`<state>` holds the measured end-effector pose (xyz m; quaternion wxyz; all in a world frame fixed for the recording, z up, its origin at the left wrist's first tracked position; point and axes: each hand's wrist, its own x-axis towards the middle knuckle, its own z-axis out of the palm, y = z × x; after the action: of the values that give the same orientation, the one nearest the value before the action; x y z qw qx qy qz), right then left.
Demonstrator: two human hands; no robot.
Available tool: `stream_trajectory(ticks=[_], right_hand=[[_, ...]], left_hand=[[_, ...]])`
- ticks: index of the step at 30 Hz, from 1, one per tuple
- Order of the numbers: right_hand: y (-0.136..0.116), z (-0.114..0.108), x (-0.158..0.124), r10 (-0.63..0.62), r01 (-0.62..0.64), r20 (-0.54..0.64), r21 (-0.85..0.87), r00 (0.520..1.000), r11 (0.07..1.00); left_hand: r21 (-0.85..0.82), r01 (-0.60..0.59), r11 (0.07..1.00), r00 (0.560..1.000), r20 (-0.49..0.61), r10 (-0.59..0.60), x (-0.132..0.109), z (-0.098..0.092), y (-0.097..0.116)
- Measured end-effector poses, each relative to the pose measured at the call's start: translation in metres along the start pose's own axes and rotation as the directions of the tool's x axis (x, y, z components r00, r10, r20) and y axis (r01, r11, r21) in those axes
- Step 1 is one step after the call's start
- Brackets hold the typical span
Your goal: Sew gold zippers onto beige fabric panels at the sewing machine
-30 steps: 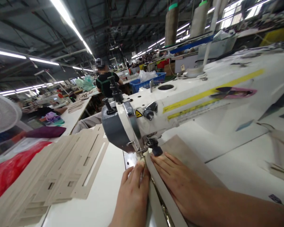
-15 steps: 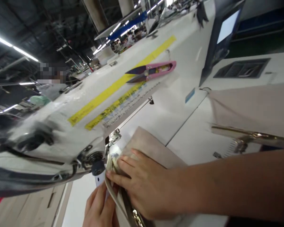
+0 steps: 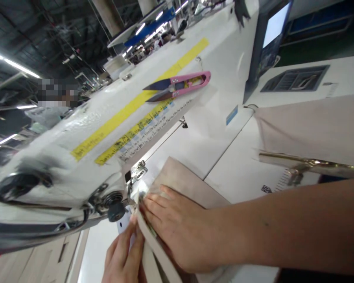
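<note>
In the head view the left hand (image 3: 122,251) is pinching the pale strip (image 3: 153,251) at bottom centre, with its thumb and fingers closing on the folded edge, though the angle is poor and the grip may be looser than it looks. The right hand (image 3: 177,232) is reaching in from the lower right and pressing down with its fingers spread, not clenching, as its fingertips are bearing on the tan panel (image 3: 183,177) right where it meets the strip. The panel and strip are lying together just under the presser foot (image 3: 137,171) of the sewing machine (image 3: 106,131), whose white arm is slanting across the frame toward the upper right. A black knob (image 3: 116,211) is sitting just left of the hands. Pink snips (image 3: 177,84) are resting on the machine's arm at upper centre, well apart from both hands. At right a beige sheet (image 3: 306,125) with a brass bar (image 3: 309,160) is lying on the table (image 3: 230,173), and a blurred co-worker (image 3: 47,114) is working beyond the machine at the left.
</note>
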<state>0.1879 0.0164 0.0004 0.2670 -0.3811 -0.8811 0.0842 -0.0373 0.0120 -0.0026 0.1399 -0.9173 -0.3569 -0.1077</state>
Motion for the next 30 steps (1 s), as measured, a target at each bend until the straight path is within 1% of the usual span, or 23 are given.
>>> stream_trajectory(ticks=[4, 7, 9, 11, 13, 15, 18, 19, 22, 25, 26, 30], right_hand=[[-0.002, 0.006, -0.003, -0.017, 0.018, 0.061, -0.014, 0.998, 1.0], [-0.002, 0.01, -0.005, -0.029, 0.033, 0.072, -0.046, 0.997, 0.998], [-0.002, 0.012, -0.006, -0.049, 0.054, 0.062, -0.08, 0.997, 0.995], [-0.001, 0.012, -0.007, -0.088, 0.092, 0.04, -0.108, 0.995, 0.99], [0.0, 0.011, -0.007, -0.121, 0.122, 0.016, -0.14, 0.993, 0.983], [0.001, 0.012, -0.007, -0.148, 0.146, 0.001, -0.179, 0.989, 0.973], [0.001, 0.014, -0.008, -0.172, 0.167, -0.006, -0.216, 0.985, 0.962], [0.001, 0.016, -0.008, -0.169, 0.164, -0.006, -0.217, 0.986, 0.962], [0.001, 0.019, -0.009, -0.123, 0.122, 0.007, -0.207, 0.992, 0.971], [-0.001, 0.02, -0.01, -0.091, 0.097, 0.037, -0.211, 0.995, 0.973], [-0.002, 0.019, -0.01, -0.093, 0.101, 0.047, -0.217, 0.995, 0.971], [-0.003, 0.017, -0.01, -0.113, 0.13, 0.079, -0.249, 0.99, 0.96]], left_hand=[[0.019, 0.05, 0.999, 0.998, -0.024, -0.05, 0.0, 0.002, 0.01], [0.015, 0.093, 0.996, 0.995, -0.031, -0.093, 0.0, 0.007, 0.022], [0.008, 0.14, 0.99, 0.988, -0.062, -0.139, 0.003, 0.01, 0.029], [0.003, 0.176, 0.984, 0.977, -0.126, -0.175, 0.006, 0.011, 0.033], [0.017, 0.166, 0.986, 0.968, -0.193, -0.159, 0.01, 0.009, 0.035], [0.044, 0.134, 0.99, 0.968, -0.221, -0.121, 0.014, 0.006, 0.036], [0.071, 0.113, 0.991, 0.972, -0.214, -0.095, 0.017, 0.002, 0.035], [0.073, 0.117, 0.99, 0.969, -0.228, -0.098, 0.017, 0.001, 0.035], [0.06, 0.138, 0.989, 0.962, -0.246, -0.119, 0.018, 0.002, 0.036], [0.032, 0.149, 0.988, 0.971, -0.195, -0.14, 0.018, 0.0, 0.037], [0.022, 0.149, 0.989, 0.974, -0.173, -0.143, 0.018, -0.001, 0.037], [-0.014, 0.151, 0.988, 0.978, -0.145, -0.152, 0.018, -0.004, 0.038]])
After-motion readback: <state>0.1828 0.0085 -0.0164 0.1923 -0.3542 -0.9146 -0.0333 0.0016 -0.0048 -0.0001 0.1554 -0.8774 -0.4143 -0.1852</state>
